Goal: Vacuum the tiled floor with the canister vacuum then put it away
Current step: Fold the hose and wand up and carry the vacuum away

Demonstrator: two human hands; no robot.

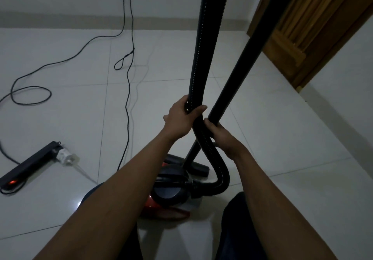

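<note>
left hand (180, 119), right hand (223, 138), both curled

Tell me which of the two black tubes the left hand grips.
The ribbed flexible hose, which loops down into the canister. The left hand grips it; the right hand holds the smooth rigid wand.

The canister vacuum (171, 191), red-bodied with a rounded black top, sits low on the pale, glossy tiled floor (282, 138). Its ribbed black hose (201, 48) leaves the front, curls in a tight loop just off the tiles and climbs out of sight overhead. The smooth black wand (242, 62) leans up to the right, crossing the hose. Its flat floor head (199, 168) rests on the tiles just beyond the canister.
</note>
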